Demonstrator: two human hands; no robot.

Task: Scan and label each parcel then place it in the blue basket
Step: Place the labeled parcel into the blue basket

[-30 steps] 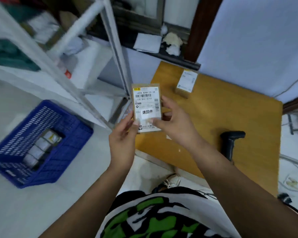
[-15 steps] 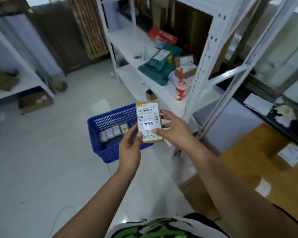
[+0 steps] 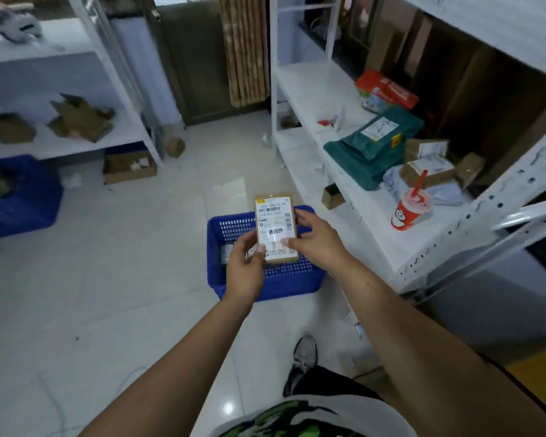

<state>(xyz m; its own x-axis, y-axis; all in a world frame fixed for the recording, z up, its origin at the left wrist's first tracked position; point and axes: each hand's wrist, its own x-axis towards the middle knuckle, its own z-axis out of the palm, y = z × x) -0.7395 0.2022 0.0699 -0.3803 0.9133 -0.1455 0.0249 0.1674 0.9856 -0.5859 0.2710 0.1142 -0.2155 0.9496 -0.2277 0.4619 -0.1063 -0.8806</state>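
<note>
I hold a small brown parcel [image 3: 275, 225] with a white shipping label and a barcode, label facing me. My left hand [image 3: 246, 269] grips its lower left corner and my right hand [image 3: 316, 238] grips its right edge. The parcel hovers directly above the blue basket [image 3: 265, 279], which stands on the white tiled floor. My hands and the parcel hide most of the basket's inside; a bit of another parcel [image 3: 225, 253] shows at its left.
A white metal shelf unit [image 3: 353, 197] stands right of the basket with green bags [image 3: 372, 143], brown boxes [image 3: 426, 165] and a red cup [image 3: 408, 209]. Another shelf [image 3: 60, 143] and a second blue bin [image 3: 19, 200] are at left. My shoe [image 3: 303, 357] is below.
My view has swung left from the wooden table to the floor. The parcel, held in both hands, has come from beside the basket to right above it.
</note>
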